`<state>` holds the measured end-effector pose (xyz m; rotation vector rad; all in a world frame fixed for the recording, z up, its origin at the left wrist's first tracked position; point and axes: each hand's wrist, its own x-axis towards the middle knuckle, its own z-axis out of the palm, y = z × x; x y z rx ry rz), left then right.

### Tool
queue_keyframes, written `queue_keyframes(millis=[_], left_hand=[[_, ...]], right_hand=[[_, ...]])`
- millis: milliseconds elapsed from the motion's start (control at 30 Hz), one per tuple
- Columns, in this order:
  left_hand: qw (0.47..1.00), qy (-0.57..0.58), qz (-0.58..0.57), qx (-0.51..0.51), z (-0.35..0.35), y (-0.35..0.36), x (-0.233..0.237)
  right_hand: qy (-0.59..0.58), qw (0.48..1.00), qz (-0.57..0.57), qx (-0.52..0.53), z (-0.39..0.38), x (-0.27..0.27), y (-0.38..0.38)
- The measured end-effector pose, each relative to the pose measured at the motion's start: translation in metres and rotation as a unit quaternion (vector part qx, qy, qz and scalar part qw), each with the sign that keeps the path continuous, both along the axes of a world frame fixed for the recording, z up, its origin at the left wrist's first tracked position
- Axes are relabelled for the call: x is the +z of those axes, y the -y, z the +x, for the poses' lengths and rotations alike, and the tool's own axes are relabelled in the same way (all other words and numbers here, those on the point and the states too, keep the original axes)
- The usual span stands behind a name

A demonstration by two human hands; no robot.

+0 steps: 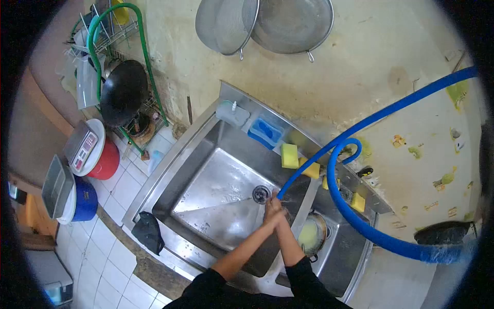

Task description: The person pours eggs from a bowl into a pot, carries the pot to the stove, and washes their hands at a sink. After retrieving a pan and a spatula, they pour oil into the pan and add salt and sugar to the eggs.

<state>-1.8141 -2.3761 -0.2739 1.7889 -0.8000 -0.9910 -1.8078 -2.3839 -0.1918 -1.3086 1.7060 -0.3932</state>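
Both of my hands meet over the large left basin point(206, 185) of a steel sink, close to its drain point(261, 194). The end of a blue hose point(303, 167) reaches the fingers of my right hand point(272, 202), which look closed on it. My left hand point(278, 216) overlaps the right one around the wrist; its fingers are mostly hidden. Just right of my forearms, a pot point(310, 234) with pale cloudy liquid stands in the smaller basin point(337, 252).
Yellow sponges point(289, 155) and a blue container point(265, 134) line the back ledge near a clear bottle point(232, 113). A black cloth-like item point(147, 233) lies on the left rim. Two strainers point(293, 26) hang above. Leftward are a dish rack point(141, 77) and red bucket point(107, 159).
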Motion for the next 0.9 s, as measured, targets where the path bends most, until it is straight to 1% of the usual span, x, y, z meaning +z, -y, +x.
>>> queue_keyframes(millis=[33,100,133,167,200,233,267,300,367,400,433,467,500,533,567,600,633,667,700,733,767,800,833,867,900], left_hand=[[1.000,0.003,-0.005,0.002,0.013,0.004,0.017],[0.991,0.110,0.015,-0.079,0.040,-0.007,0.080],[0.981,0.050,0.106,-0.151,0.057,0.005,0.092],[0.982,0.051,0.107,-0.151,0.062,0.005,0.082],[0.988,0.003,0.079,-0.135,0.063,0.009,0.061],[0.976,0.045,0.067,-0.202,0.061,0.015,0.026],[0.959,0.088,0.048,-0.264,0.059,0.020,-0.008],[0.939,0.128,0.023,-0.319,0.057,0.025,-0.041],[0.962,-0.023,-0.076,-0.262,0.059,0.016,-0.009],[0.960,-0.098,-0.123,-0.231,0.061,0.009,0.010],[0.951,-0.170,-0.167,-0.197,0.063,-0.001,0.023],[0.926,-0.282,-0.112,-0.224,0.055,0.001,-0.002],[0.890,-0.388,-0.044,-0.235,0.047,0.003,-0.028],[0.849,-0.473,0.031,-0.234,0.040,0.004,-0.053],[0.868,-0.438,0.024,-0.234,0.057,-0.002,0.007],[0.837,-0.534,0.020,-0.115,0.065,-0.018,0.038],[0.808,-0.574,-0.043,-0.127,0.065,-0.017,0.029],[0.769,-0.615,-0.103,-0.141,0.065,-0.017,0.017],[0.774,-0.608,-0.118,-0.130,0.067,-0.022,0.004],[0.796,-0.574,-0.129,-0.143,0.073,-0.020,-0.013],[0.810,-0.553,-0.141,-0.137,0.088,-0.013,-0.019],[0.823,-0.531,-0.152,-0.132,0.104,-0.007,-0.025],[0.724,-0.670,-0.123,-0.109,0.127,-0.001,-0.027],[0.665,-0.731,-0.117,-0.097,0.141,0.008,-0.023],[0.603,-0.786,-0.105,-0.083,0.156,0.016,-0.017]], right_hand=[[-0.093,0.994,-0.008,0.047,-0.003,0.002,-0.001],[-0.218,0.970,-0.003,0.107,-0.009,-0.001,-0.010],[-0.241,0.963,-0.007,0.121,-0.008,0.002,-0.015],[-0.254,0.958,-0.015,0.129,-0.008,0.004,-0.020],[-0.256,0.954,-0.050,0.146,-0.008,0.012,-0.027],[-0.258,0.949,-0.085,0.162,-0.009,0.019,-0.035],[-0.257,0.934,-0.155,0.194,-0.006,0.033,-0.041],[-0.258,0.933,-0.158,0.197,0.007,0.052,-0.045],[-0.147,0.917,-0.320,0.188,0.039,0.089,-0.037],[-0.191,0.905,-0.332,0.186,0.050,0.087,-0.020],[-0.192,0.879,-0.394,0.186,0.067,0.106,0.008],[-0.185,0.846,-0.482,0.130,0.080,0.098,0.048],[-0.164,0.876,-0.438,0.117,0.092,0.110,0.093],[-0.199,0.880,-0.414,0.120,0.104,0.127,0.129],[-0.176,0.850,-0.466,0.168,0.103,0.103,0.183],[-0.211,0.896,-0.354,0.166,0.109,0.083,0.225],[-0.245,0.926,-0.237,0.165,0.116,0.067,0.260],[-0.241,0.933,-0.166,0.208,0.116,0.053,0.280],[-0.238,0.934,-0.094,0.250,0.116,0.040,0.299],[-0.224,0.938,-0.084,0.249,0.116,0.029,0.308],[-0.164,0.956,-0.091,0.226,0.112,0.025,0.313],[-0.022,0.981,-0.087,0.175,0.105,0.026,0.314],[0.223,0.970,-0.041,0.089,0.094,0.040,0.310],[0.378,0.925,0.003,0.046,0.088,0.057,0.296],[0.458,0.888,0.029,0.035,0.083,0.074,0.278]])
